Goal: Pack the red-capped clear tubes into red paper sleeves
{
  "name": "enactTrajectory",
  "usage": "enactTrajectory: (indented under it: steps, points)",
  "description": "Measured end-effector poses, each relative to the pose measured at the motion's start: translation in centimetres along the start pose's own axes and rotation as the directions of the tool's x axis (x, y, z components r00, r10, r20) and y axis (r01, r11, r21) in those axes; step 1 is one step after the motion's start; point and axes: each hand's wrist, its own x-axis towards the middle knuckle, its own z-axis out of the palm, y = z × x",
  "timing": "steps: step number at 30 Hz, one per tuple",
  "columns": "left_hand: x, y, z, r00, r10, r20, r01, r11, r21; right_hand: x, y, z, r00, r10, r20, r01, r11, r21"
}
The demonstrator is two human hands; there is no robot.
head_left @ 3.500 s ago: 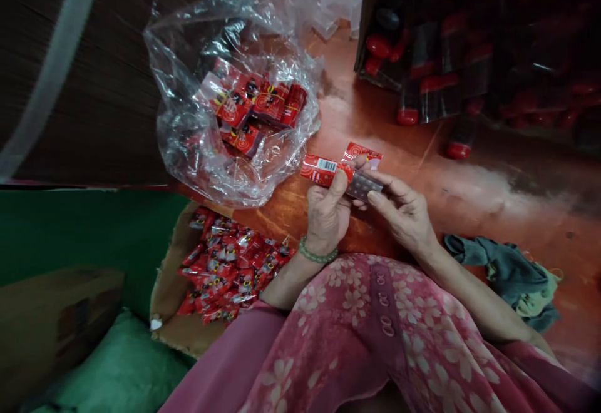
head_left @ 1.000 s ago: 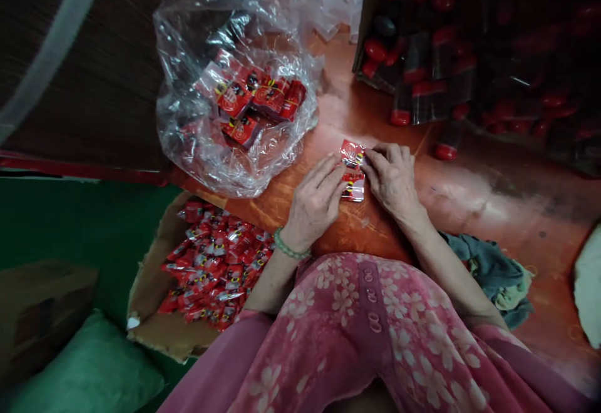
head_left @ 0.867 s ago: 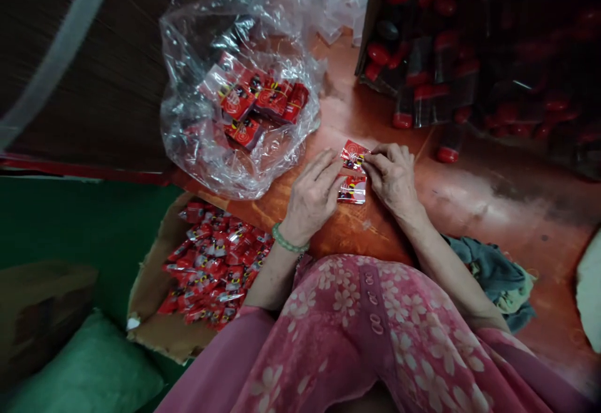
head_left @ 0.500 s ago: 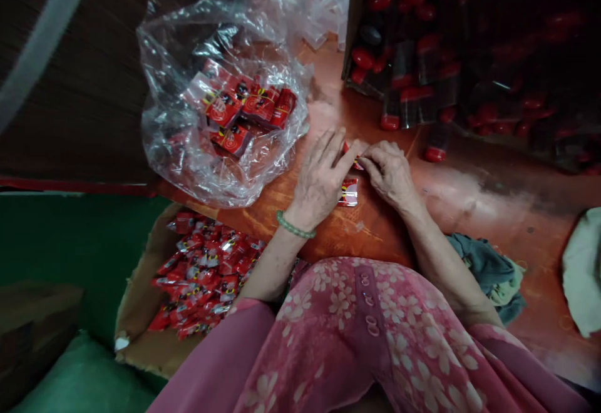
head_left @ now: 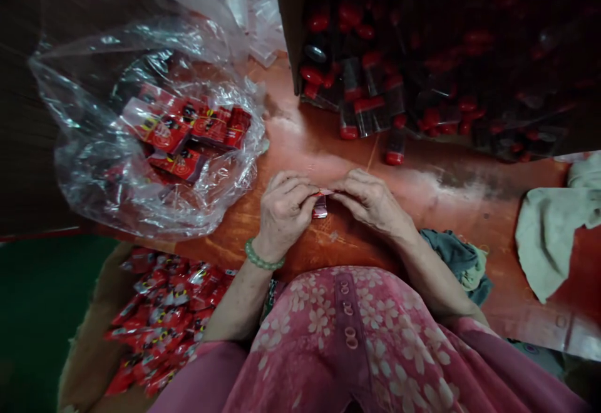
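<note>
My left hand (head_left: 287,213), with a green bead bracelet at its wrist, pinches one end of a small red label (head_left: 325,193) just above the table. The label's other end is between the thumb and fingers of my right hand (head_left: 369,199). Beneath the label, partly hidden by my left fingers, a red and clear printed packet (head_left: 320,208) lies on the orange table (head_left: 310,253). To the left of my hands, bundles of red printed labels (head_left: 171,131) sit in an open clear plastic bag (head_left: 225,188).
A cardboard box (head_left: 136,263) of red wrapped pieces (head_left: 173,313) stands at lower left. Clear tubes with red caps (head_left: 370,109) lie at upper right. Translucent plastic pieces (head_left: 265,31) are at the top. Cloths (head_left: 457,260) lie right of my forearm.
My left hand has gone from lying spread on the table to pinching the label, now held up between both hands. The camera view has shifted to the right.
</note>
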Motion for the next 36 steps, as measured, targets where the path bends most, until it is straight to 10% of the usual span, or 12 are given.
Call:
enactTrajectory:
  steps: [12,25,31,36]
  points:
    - [-1.4,2.2,-1.7,0.972,0.076,0.222,-0.107,0.986,0.131,-1.4,-0.4,1.4,0.932,-0.361,-0.021,0.338,0.891,-0.305]
    - [-1.8,1.2,-3.3,0.978,-0.209,-0.016,0.197,0.944,-0.265,-5.4,-0.1,0.4,0.897,-0.141,0.42,0.289,0.904,-0.315]
    - [-1.4,2.0,-2.0,0.929,-0.364,-0.07,0.312,0.869,-0.383,-3.3,1.0,-1.9,0.99,0.037,0.139,0.016,0.933,-0.361]
    - [-1.0,2.9,-1.4,0.901,-0.429,-0.066,0.35,0.807,-0.475,2.6,3.4,-3.9,0.946,0.299,-0.124,-0.309,0.72,-0.621]
